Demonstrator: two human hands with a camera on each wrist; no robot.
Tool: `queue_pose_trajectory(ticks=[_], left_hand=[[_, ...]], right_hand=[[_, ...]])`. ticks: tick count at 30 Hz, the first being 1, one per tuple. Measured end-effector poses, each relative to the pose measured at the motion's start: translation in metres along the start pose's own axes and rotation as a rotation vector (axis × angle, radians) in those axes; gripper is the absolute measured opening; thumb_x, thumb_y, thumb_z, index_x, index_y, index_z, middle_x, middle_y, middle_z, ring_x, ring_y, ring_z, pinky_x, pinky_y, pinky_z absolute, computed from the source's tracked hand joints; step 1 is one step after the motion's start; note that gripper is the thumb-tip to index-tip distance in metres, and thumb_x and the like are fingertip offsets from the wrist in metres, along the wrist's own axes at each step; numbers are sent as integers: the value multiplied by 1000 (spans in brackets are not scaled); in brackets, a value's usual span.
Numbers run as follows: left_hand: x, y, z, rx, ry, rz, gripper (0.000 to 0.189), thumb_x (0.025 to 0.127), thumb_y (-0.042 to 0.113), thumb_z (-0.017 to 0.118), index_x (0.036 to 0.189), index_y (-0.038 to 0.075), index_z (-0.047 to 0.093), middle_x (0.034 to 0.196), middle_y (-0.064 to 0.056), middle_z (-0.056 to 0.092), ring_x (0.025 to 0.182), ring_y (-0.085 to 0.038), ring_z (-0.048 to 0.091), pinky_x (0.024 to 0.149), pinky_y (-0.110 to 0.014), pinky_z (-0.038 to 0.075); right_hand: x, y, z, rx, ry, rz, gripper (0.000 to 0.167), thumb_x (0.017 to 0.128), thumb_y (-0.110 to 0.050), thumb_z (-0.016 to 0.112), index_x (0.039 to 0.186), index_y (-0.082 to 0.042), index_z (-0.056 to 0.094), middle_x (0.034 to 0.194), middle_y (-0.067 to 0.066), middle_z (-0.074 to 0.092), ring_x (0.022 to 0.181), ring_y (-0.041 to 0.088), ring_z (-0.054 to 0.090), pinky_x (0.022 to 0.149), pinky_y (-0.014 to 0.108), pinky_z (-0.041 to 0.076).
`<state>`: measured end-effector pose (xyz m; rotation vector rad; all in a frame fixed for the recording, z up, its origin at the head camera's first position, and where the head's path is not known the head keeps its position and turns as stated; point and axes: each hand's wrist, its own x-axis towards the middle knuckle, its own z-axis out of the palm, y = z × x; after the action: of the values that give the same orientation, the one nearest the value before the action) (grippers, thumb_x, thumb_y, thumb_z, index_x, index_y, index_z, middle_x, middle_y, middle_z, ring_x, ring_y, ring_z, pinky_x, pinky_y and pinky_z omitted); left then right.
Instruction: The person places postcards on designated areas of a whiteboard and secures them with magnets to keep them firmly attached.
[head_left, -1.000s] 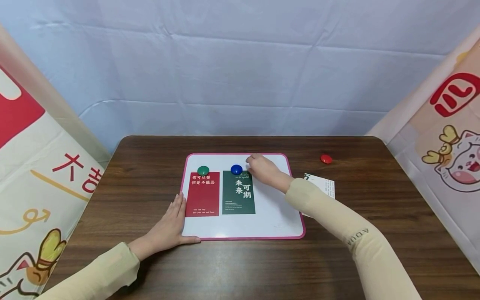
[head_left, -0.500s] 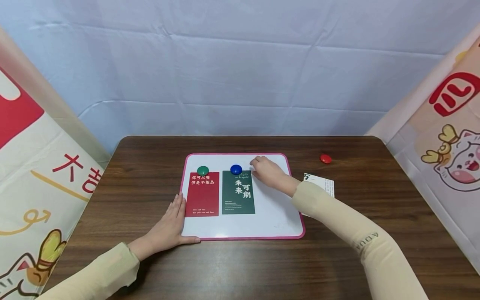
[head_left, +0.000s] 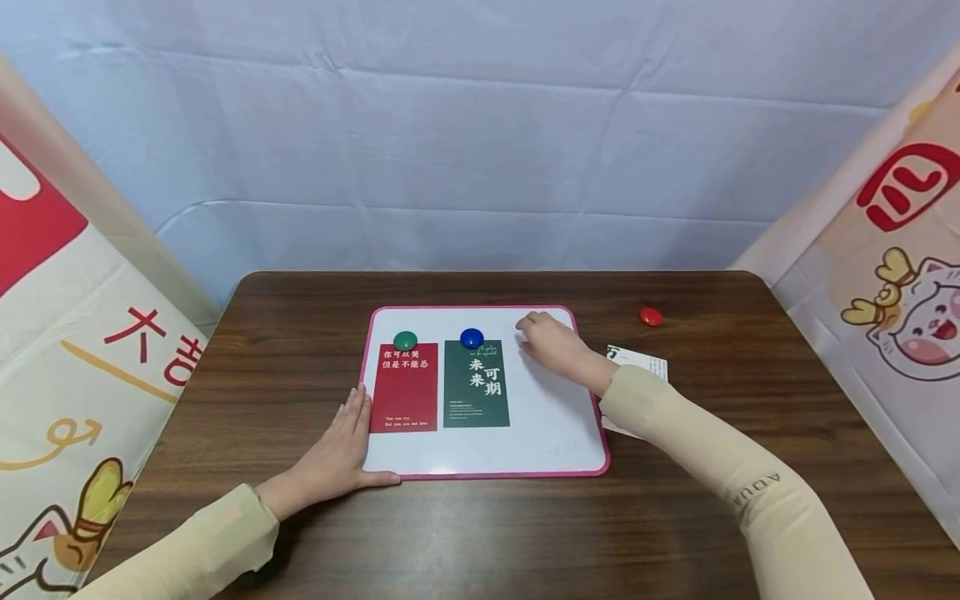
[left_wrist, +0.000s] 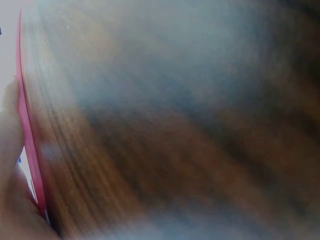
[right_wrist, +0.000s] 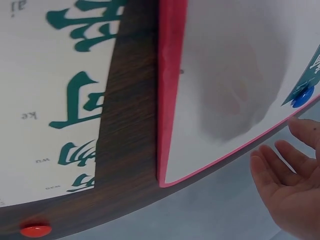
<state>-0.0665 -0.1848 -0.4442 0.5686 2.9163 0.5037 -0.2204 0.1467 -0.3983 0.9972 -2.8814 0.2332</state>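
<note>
White board [head_left: 555, 433] on a brown table [head_left: 487, 533]
Left hand [head_left: 341, 450] rests, fingers straight, on the board's left edge; right hand [head_left: 555, 346], loose and empty, is above it, right of the green card [head_left: 476, 404].

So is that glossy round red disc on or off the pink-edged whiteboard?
Off: the red disc lies on the brown wood-grain table, apart from the whiteboard.

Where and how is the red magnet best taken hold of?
Best pinch the red magnet by opposite sides of its round rim, likely from above: it lies low on the table, domed side up, apart from the white card.
</note>
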Motion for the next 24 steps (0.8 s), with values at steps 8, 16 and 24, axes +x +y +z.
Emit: queue_pose_trajectory(ticks=[8, 16, 24], left_hand=[[0, -1, 0, 0, -3, -2, 121, 62, 66, 67, 144, -2, 9, 150, -17, 8, 136, -33, 8, 106, -47, 24], [1, -1, 0, -2, -9, -1, 120, 63, 66, 67, 143, -4, 11, 149, -19, 10, 136, -34, 9, 106, -48, 24], [1, -1, 0, -3, -12, 0, 120, 63, 66, 67, 143, -5, 11, 148, -20, 10, 135, -35, 9, 105, -49, 25]], right_hand=[[-7, 6, -2, 7, 3, 20, 27, 82, -5, 64, 105, 8, 60, 105, 20, 61, 101, 33, 56, 89, 39, 45], [-14, 13, -2, 6, -8, 61, 29, 82, -6, 65, 107, 7, 60, 107, 20, 60, 101, 31, 56, 87, 38, 47], [-24, 23, -3, 25, 20, 70, 28, 82, -6, 66, 106, 8, 61, 105, 21, 60, 99, 30, 57, 85, 38, 48]])
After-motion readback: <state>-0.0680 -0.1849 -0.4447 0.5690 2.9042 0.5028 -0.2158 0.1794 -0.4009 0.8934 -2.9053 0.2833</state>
